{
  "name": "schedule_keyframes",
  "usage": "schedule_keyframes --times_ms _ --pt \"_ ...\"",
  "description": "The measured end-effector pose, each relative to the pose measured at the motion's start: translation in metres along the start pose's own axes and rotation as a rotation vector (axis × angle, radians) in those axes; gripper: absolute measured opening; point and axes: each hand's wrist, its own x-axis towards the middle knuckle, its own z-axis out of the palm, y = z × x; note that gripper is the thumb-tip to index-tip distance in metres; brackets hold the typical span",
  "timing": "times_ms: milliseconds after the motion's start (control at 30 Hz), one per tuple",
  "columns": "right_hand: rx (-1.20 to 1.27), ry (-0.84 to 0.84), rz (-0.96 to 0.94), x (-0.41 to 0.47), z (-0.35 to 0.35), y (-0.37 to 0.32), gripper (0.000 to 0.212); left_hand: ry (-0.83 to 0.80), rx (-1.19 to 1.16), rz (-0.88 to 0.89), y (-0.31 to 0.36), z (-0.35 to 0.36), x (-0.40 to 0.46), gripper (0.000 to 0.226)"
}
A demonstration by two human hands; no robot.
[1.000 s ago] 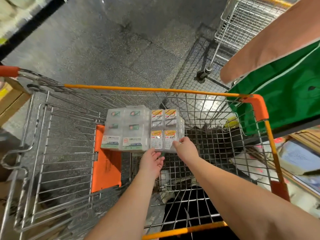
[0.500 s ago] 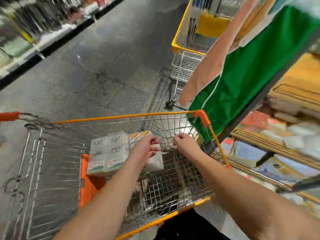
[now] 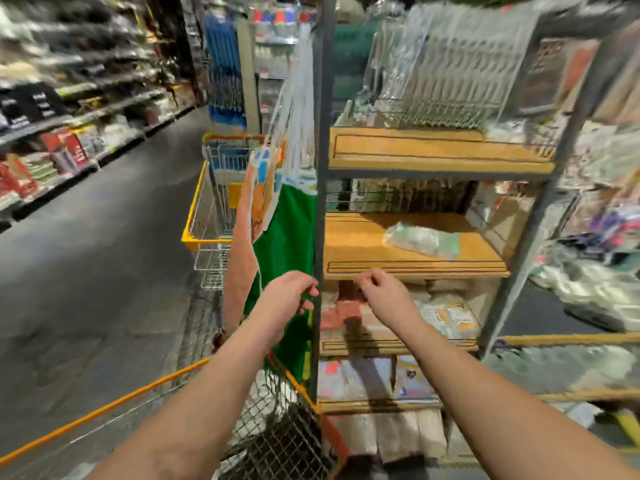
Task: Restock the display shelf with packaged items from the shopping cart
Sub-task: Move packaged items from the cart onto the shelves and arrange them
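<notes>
Reaching toward the display shelf (image 3: 412,268) at twelve o'clock, I see my left hand (image 3: 289,296) and right hand (image 3: 382,294) loosely curled and seemingly empty, one clear packet (image 3: 422,239) shelved, the shopping cart (image 3: 277,441) at six o'clock, its stock unseen.

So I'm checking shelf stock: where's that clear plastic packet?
Head view, right of centre: the clear packet lies on the middle wooden shelf, above and right of the right hand.
</notes>
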Motion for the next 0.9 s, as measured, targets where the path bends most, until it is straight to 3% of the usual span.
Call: schedule_keyframes --times_ms 300,467,567,733,900 --pt "0.037 0.342 -0.216 0.084 -0.186 -0.012 0.017 -0.166 0.498 0.191 0.079 0.137 0.109 0.026" --pt "-0.058 0.454 -0.301 0.152 -0.266 -0.021 0.018 -0.131 0.681 0.17 0.09 0.205 0.174 0.016" --pt "-0.166 0.506 -0.313 0.205 -0.299 -0.016 0.014 -0.143 0.9 0.234 0.083 0.237 0.213 0.044" --pt "-0.552 0.443 -0.137 0.285 -0.335 0.003 0.036 -0.276 1.18 0.247 0.069 0.266 0.259 0.081" --pt "-0.84 0.21 0.078 0.333 -0.35 0.016 0.068 -0.408 1.293 0.309 0.073 0.282 0.288 0.093"
